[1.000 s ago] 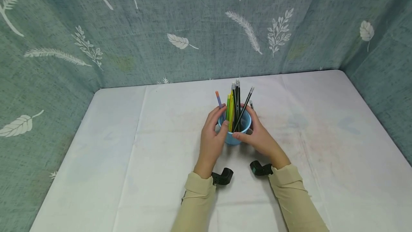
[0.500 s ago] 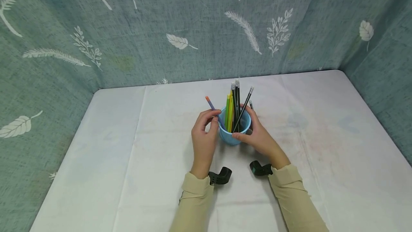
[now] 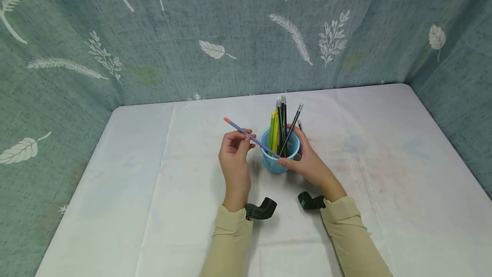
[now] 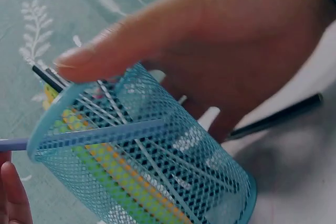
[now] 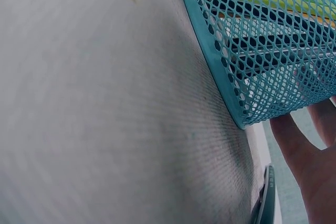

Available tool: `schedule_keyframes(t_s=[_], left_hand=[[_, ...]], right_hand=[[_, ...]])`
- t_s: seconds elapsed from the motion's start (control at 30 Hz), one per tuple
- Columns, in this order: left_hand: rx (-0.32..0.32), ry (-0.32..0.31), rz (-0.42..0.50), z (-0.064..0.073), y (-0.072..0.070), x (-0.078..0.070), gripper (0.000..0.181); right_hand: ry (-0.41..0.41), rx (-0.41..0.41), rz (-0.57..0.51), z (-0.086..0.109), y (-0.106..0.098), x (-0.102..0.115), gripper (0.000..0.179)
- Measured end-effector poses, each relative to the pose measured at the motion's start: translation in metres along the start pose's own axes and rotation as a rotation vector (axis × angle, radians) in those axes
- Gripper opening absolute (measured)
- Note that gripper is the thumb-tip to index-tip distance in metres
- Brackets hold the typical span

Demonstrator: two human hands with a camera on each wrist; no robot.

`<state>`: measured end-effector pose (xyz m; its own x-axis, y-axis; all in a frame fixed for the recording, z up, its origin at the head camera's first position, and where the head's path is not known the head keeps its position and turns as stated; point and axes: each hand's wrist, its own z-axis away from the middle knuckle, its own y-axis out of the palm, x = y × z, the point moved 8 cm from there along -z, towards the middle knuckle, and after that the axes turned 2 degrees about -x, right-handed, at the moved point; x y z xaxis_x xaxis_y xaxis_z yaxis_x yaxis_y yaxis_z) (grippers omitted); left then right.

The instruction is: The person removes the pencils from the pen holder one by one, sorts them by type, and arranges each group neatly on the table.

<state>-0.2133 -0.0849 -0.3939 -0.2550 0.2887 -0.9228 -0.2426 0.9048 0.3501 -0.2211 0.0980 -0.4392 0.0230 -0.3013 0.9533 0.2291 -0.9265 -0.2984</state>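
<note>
My left hand pinches a purple pencil with an orange end, left of a blue mesh pencil cup. The pencil slants over the cup's rim, and its lower part shows through the mesh in the left wrist view. From the other side, my right hand holds the cup, thumb at the near rim. Several black pencils with silvery ends stand inside, beside green and yellow ones. In the right wrist view, the cup's base is on the white cloth.
A dark pen-like stick lies beyond my right hand, partly hidden. White cloth covers the table. A green leaf-patterned curtain closes off the back and sides. Black wrist cameras sit on both wrists.
My left hand has left the cup's side and moved left, gripping the purple pencil. That pencil has tipped from near upright to a low slant. The right hand and cup stay put.
</note>
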Motion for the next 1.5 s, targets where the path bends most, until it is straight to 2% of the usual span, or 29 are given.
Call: schedule_keyframes(t_s=[0.17,0.3,0.43,0.63,0.87,0.93,1.2,1.5], left_hand=[[-0.040,-0.057,0.194,-0.003,-0.005,0.001,0.013],[-0.079,-0.069,0.289,-0.003,-0.011,0.000,0.014],[-0.116,-0.029,0.310,-0.005,-0.016,-0.007,0.013],[-0.168,0.079,0.289,-0.006,-0.025,-0.024,0.012],[-0.195,0.110,0.292,-0.008,-0.033,-0.030,0.008],[-0.189,0.116,0.265,-0.008,-0.032,-0.031,0.008],[-0.139,0.151,0.009,-0.005,-0.027,-0.034,0.009],[-0.097,0.118,-0.222,-0.001,-0.018,-0.046,0.010]], right_hand=[[-0.026,-0.004,0.003,0.000,-0.001,0.003,0.087],[-0.022,0.024,-0.027,0.001,0.001,0.002,0.092],[-0.016,0.027,-0.043,0.002,0.002,0.003,0.092],[-0.017,0.019,-0.042,0.003,0.002,0.004,0.090],[-0.035,0.026,-0.069,0.003,0.003,0.007,0.088],[-0.034,0.028,-0.068,0.003,0.003,0.007,0.088],[-0.032,0.027,-0.069,0.003,0.002,0.004,0.086],[-0.036,0.036,-0.070,0.002,0.003,0.003,0.087]])
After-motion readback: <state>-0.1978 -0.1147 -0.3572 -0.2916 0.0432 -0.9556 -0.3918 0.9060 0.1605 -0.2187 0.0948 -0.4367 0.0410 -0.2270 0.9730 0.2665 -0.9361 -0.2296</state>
